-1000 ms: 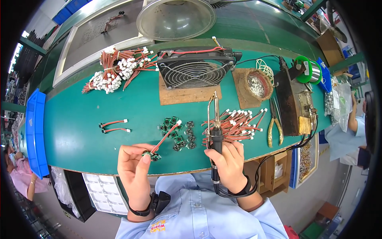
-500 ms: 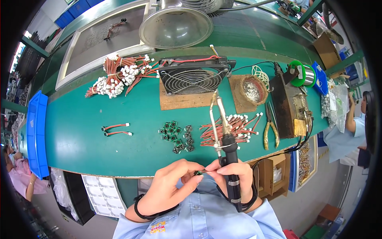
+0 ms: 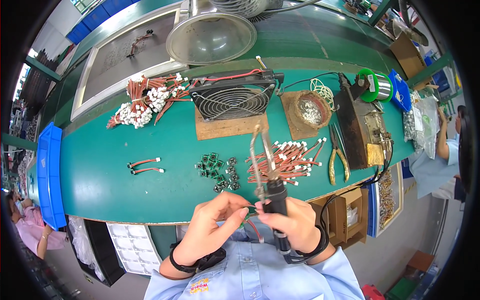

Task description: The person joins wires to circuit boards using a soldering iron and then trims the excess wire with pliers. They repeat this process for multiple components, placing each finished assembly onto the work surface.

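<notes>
My left hand (image 3: 210,225) pinches a small green circuit board (image 3: 245,218) close to my shirt, just off the table's front edge. A short red and black cable (image 3: 256,232) with a white connector hangs down from it. My right hand (image 3: 295,225) is wrapped round a soldering iron (image 3: 276,195) with a thin tube along its shaft, its tip pointing away toward the fan. Its fingertips come close to the board; whether they touch the wires cannot be made out. Beyond the hands lie several green boards (image 3: 210,164), small black parts (image 3: 232,172) and a pile of cables (image 3: 285,162).
Two wired boards (image 3: 145,165) lie at left near a blue tray (image 3: 49,175). A fan (image 3: 234,96), cable bundles (image 3: 145,102), a solder-scrap bowl (image 3: 312,112), pliers (image 3: 338,160), a soldering station (image 3: 360,127) and a solder wire spool (image 3: 377,86) stand around. A person (image 3: 442,155) is at far right.
The cable now hangs below the board, its white end in view. The soldering iron has shifted left and its tip has dropped slightly. The whole view has turned a little.
</notes>
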A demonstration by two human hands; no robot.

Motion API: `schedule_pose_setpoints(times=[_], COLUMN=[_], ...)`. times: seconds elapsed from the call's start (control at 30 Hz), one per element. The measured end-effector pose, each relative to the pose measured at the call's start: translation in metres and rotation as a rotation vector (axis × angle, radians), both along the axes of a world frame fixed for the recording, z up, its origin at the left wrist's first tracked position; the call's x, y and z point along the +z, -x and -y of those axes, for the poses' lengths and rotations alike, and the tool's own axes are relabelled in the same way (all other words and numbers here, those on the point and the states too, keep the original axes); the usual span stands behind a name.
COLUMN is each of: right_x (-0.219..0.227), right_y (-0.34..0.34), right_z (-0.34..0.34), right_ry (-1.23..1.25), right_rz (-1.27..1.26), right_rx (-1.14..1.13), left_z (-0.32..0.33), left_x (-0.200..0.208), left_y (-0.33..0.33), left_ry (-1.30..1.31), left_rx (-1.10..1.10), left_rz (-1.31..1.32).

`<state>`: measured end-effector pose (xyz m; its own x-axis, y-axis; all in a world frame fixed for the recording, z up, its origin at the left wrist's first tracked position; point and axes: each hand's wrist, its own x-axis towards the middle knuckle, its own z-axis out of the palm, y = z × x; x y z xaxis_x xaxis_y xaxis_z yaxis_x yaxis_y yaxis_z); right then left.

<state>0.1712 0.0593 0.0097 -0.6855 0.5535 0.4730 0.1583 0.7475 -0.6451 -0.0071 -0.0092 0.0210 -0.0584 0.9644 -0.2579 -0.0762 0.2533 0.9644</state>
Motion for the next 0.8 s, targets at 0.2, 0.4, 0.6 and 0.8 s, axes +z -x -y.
schedule_pose_setpoints(times=[0.2, 0.4, 0.6, 0.8], right_x=[-0.018, -0.008, -0.009, -0.002], right_y=[0.005, 0.011, 0.008, 0.010], right_z=[0.013, 0.014, 0.012, 0.010], right_ry=[0.304, 0.647, 0.779, 0.711], right_rz=[-0.361, -0.488, -0.448, -0.379], right_rx=[-0.216, -0.185, -0.134, -0.087], left_z=[0.006, 0.004, 0.000, -0.003], left_x=[-0.008, -0.009, -0.002, -0.014], left_y=[-0.001, -0.005, -0.006, 0.003], left_ry=[0.047, -0.187, -0.136, -0.026], left_rx=[0.128, 0.147, 0.173, 0.120], left_rz=[0.092, -0.011, 0.146, 0.546])
